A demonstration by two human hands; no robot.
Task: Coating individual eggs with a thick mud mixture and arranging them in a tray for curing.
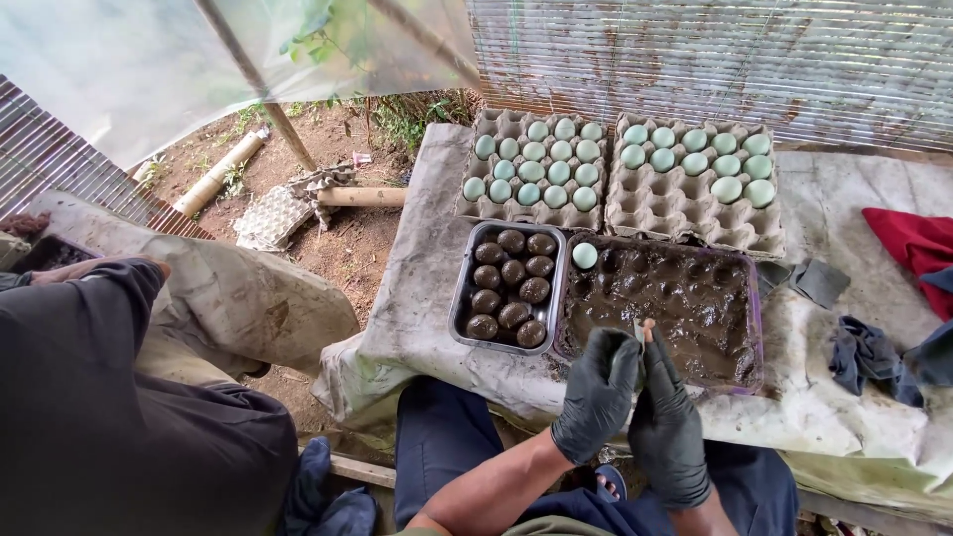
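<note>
Both my hands wear black gloves and meet at the near edge of a tray of dark mud [730, 342]. My left hand [596, 392] and my right hand [667, 422] press together around a small thin tool [641, 331] whose tip sticks up between the fingers. One pale green egg [585, 255] lies in the mud tray's far left corner. To the left of it, a metal tray [461, 288] holds several mud-coated eggs [512, 288]. Behind stand two grey cardboard egg cartons [655, 208] with several pale green eggs [541, 164].
A stained cloth [427, 298] covers the table. Dark rags [866, 352] and a red cloth [918, 243] lie at the right. Another person in dark clothing [109, 417] sits at my left. Bare soil with a pipe [218, 174] lies beyond.
</note>
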